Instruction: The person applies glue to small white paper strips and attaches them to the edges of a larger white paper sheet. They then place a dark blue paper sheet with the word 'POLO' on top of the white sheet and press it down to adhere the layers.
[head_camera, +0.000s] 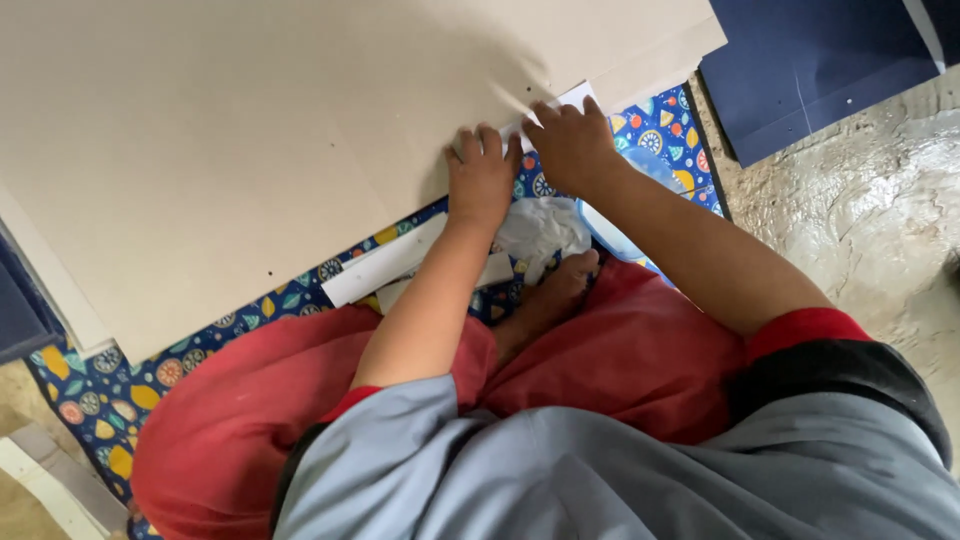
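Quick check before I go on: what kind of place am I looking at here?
Probably a home or small craft workspace on the floor. The person sits on a patterned mat over a bare concrete floor, both hands pressing a large beige board, with dark blue sheets nearby.

- The large beige board (230, 150) looks like matt cardboard, smooth and flat, with faint creases.
- The white strips (385, 262) at the board's near edge look like plain matt paper.
- The crumpled white wad (540, 228) seems thin paper or plastic; which one is unclear.
- The mat (660, 130) is patterned, printed, slightly shiny.
- The floor (870, 200) is rough grey concrete with a wet-looking sheen.
- The dark blue sheets (810, 60) are matt card.
- The red trousers (620, 360) are soft cloth.
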